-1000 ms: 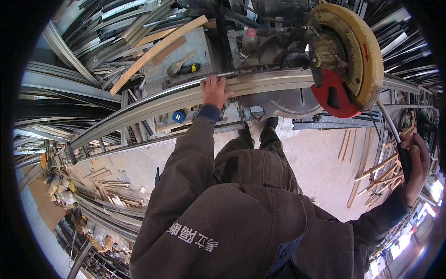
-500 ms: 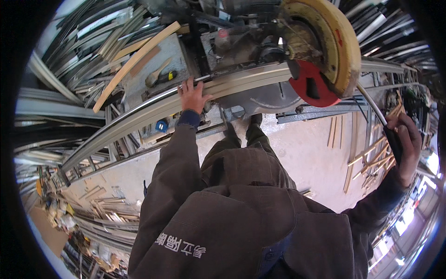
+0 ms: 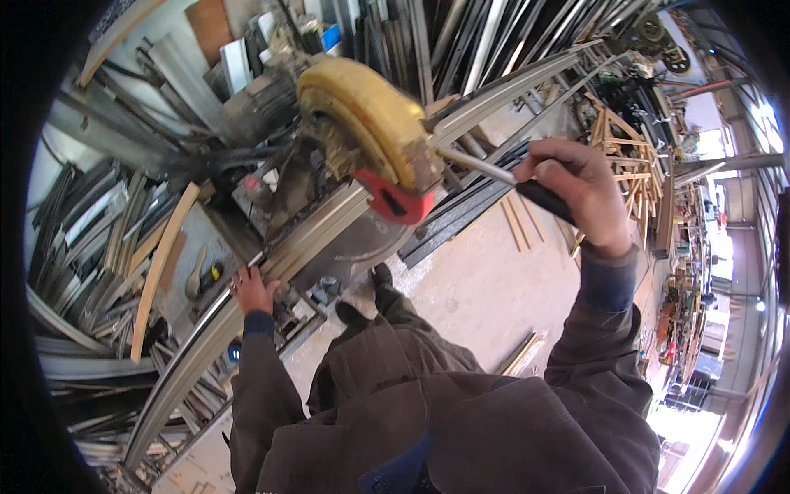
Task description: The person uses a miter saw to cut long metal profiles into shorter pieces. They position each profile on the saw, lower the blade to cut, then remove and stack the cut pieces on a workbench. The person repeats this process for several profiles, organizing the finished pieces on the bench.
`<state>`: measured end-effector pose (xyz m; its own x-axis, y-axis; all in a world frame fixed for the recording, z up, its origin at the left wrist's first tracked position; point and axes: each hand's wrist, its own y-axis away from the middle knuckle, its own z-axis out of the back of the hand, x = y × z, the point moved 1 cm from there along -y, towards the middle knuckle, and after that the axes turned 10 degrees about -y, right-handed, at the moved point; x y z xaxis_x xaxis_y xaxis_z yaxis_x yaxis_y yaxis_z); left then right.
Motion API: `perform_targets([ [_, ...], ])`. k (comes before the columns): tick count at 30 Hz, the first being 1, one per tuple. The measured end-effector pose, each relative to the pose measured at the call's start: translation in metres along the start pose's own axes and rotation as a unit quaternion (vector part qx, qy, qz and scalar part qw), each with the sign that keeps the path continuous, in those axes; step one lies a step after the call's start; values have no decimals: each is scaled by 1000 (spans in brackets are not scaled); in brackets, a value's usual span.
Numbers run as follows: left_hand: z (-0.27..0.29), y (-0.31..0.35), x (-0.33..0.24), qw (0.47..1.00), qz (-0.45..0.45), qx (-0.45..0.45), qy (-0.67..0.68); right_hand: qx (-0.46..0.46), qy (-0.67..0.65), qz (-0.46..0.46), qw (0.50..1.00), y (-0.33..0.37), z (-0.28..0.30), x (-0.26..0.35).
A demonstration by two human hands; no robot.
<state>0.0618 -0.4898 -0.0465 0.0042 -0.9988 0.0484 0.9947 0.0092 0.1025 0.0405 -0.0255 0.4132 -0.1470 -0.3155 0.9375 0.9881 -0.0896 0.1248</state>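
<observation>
My right hand is closed around the black grip of the saw handle, whose pale metal rod runs to the saw head. The cut-off saw has a yellow blade cover and a red guard. It stands over a long beige-grey metal profile, and the blade's contact with the profile is hidden. My left hand lies over the profile left of the saw, fingers across its far edge and thumb on the near side. The round saw table shows below the profile.
Metal offcuts crowd the left side, with a curved wooden strip among them. A brush lies on a board beyond my left hand. Long profiles lean at the back. Wooden pieces are stacked at the right.
The view has swung to the right, so the saw and both hands appear farther left. Both hands keep their hold, the right on the handle and the left on the profile.
</observation>
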Motion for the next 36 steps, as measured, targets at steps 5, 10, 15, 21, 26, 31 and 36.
perform_targets([
  [5, 8, -3, -7, 999, 0, 45, -13, -12, -4, -4, 1000, 4, 4, -1],
  [10, 22, 0, -6, 997, 2, 82, 1, -23, -13, -11, 1000, 3, 2, -6],
  [15, 10, -1, 1, 999, -4, 46, 17, -17, -23, -8, 1000, 4, -3, -4],
  [21, 7, -1, 0, 1000, -3, -1, 14, -21, -71, -29, 997, 6, 3, -14],
  [26, 15, 1, -2, 1000, 1, 23, 0, 1, -25, -26, 999, 4, 7, -13],
  [31, 16, 2, 0, 999, 6, 32, 24, 0, -43, -16, 999, 2, 7, -16],
  [36, 12, 1, -2, 999, 3, 20, 25, -17, -16, -35, 999, 6, 4, -8],
])
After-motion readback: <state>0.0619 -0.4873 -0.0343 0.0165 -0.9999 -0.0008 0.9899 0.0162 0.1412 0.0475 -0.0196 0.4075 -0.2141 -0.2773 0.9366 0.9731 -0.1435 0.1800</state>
